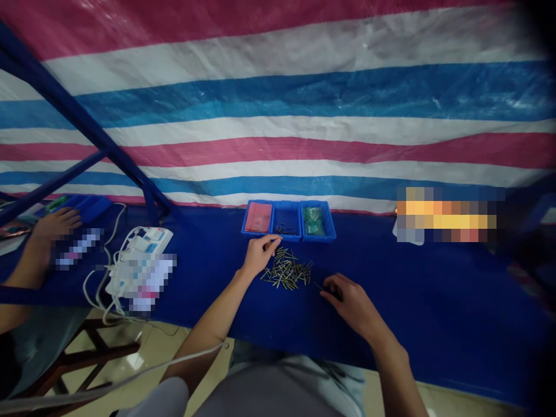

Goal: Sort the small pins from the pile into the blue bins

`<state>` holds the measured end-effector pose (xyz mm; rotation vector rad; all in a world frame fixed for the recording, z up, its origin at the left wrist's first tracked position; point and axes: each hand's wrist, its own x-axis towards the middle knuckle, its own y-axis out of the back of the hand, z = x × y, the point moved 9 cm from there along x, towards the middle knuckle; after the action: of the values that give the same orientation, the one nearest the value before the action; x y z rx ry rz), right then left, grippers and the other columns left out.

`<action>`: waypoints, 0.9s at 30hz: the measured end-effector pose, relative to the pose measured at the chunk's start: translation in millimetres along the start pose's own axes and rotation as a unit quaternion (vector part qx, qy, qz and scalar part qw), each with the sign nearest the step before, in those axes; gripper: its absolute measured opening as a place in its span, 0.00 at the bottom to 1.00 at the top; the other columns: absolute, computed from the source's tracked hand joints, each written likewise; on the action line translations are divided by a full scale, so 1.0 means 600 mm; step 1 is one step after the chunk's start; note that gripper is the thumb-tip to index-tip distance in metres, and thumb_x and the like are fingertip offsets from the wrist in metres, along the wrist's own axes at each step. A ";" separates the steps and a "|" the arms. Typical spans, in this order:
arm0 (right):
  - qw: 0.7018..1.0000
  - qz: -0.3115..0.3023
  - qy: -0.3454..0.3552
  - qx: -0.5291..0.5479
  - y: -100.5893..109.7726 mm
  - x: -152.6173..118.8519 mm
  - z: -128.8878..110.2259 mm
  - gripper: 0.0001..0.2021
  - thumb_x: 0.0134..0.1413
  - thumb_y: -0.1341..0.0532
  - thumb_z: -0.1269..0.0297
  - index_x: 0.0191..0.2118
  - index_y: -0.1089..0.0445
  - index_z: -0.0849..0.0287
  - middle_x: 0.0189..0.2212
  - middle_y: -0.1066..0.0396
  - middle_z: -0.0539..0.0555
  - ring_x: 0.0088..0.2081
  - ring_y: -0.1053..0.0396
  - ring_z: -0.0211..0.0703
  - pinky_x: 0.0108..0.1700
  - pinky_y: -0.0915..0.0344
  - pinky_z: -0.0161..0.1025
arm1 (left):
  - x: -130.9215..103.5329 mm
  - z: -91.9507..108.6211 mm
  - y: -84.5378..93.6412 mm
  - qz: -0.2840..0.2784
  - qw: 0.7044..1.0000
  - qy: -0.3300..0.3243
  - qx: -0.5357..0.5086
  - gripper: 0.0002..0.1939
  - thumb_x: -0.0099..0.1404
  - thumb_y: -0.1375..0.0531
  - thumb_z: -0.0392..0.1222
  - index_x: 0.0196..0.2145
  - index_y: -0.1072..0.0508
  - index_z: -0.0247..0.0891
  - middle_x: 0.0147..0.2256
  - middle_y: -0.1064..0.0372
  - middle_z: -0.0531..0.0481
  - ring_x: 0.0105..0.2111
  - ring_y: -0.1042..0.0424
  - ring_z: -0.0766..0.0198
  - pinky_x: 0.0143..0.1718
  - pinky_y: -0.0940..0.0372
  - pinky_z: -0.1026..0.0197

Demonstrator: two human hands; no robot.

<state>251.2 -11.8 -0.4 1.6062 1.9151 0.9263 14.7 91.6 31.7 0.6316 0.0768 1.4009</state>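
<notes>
My left hand [260,253] is closed in a pinch at the front edge of the blue three-part tray [288,237], below its middle compartment. Whatever lies between those fingertips is too small to make out. A loose pile of thin brass-coloured and dark metal pins [286,270] spreads over the blue tabletop between my hands. To the right of the pile, my right hand [348,296] grips a thin dark tool [318,285], its narrow tip pointing left at the pins. Several small dark pieces [284,227] lie in the tray's middle compartment.
The tray's left compartment holds pink sheets [259,217]; its right holds green pieces [313,220]. Leftward lie a white power strip [160,238] and tangled white cables [104,289]. Another person's hand [58,225] rests farther left. A striped sheet [278,127] hangs behind the table.
</notes>
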 end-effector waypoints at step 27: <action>0.979 0.138 0.069 0.134 -0.013 0.143 -0.106 0.10 0.63 0.43 0.60 0.37 0.26 0.57 0.34 0.23 0.54 0.32 0.28 0.45 0.37 0.33 0.39 | -0.005 0.018 -0.022 -0.093 0.995 -0.026 -0.004 0.18 0.72 0.45 0.51 0.37 0.22 0.34 0.25 0.27 0.51 0.24 0.33 0.67 0.30 0.41 0.66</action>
<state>182.7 59.2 41.4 2.0559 2.0122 0.9392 30.2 84.6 33.7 0.6366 0.0863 1.2037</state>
